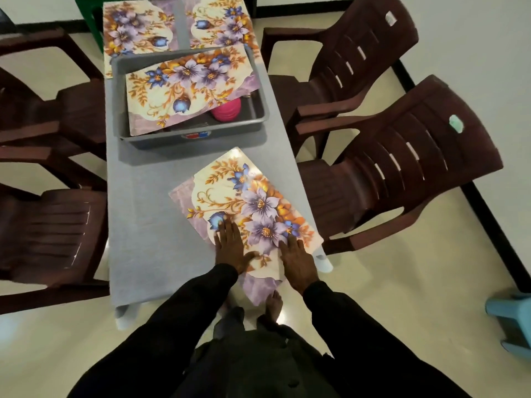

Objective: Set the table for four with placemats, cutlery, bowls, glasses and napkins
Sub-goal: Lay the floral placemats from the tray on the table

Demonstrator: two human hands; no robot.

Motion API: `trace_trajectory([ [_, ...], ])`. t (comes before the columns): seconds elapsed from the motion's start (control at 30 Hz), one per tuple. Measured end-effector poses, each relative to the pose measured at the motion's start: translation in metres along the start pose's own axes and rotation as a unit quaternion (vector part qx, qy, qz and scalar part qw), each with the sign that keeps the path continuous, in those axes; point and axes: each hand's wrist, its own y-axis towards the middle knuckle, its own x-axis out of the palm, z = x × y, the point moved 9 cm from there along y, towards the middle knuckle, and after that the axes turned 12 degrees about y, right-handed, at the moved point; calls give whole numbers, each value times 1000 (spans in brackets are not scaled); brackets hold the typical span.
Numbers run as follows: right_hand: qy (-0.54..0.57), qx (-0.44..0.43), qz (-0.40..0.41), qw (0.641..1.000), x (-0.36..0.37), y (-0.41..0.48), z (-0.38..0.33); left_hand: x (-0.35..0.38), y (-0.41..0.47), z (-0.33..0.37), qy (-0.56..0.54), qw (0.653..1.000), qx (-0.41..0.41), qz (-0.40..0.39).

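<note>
A floral placemat (238,202) lies askew on the near right part of the grey table (143,202), its near corner hanging over the table's edge. My left hand (230,244) and my right hand (297,262) both press flat on its near end, fingers straight. Two more floral placemats (135,30) (221,23) lie side by side at the table's far end. A fourth placemat (186,87) rests tilted on top of a grey tub (258,116) in the middle of the table. Under it, pink bowls (227,110) show in the tub.
Dark brown plastic chairs stand on both sides: two at the right (359,61) (408,168) and two at the left (51,110) (51,234). A light blue stool (514,320) sits at the far right on the cream floor. My bare feet show below the table's near edge.
</note>
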Motion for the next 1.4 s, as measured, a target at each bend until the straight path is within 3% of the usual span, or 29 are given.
trace_trajectory([
  [0.1,-17,-82,23,996,-10,-7,11,-9,14,7,17,999,48,6],
  [0.27,4,-174,-17,985,-5,-17,36,-23,41,21,92,987,133,4],
  [0.47,6,-155,-37,987,9,-20,44,-25,34,41,107,987,120,25],
  [0.67,-8,-124,-28,992,3,-8,35,-9,-23,63,-18,987,143,75],
  [0.9,13,-105,-28,994,-2,1,34,20,-37,62,55,987,141,47],
  [1.4,9,-139,-21,990,-25,6,41,8,-38,64,41,990,118,67],
])
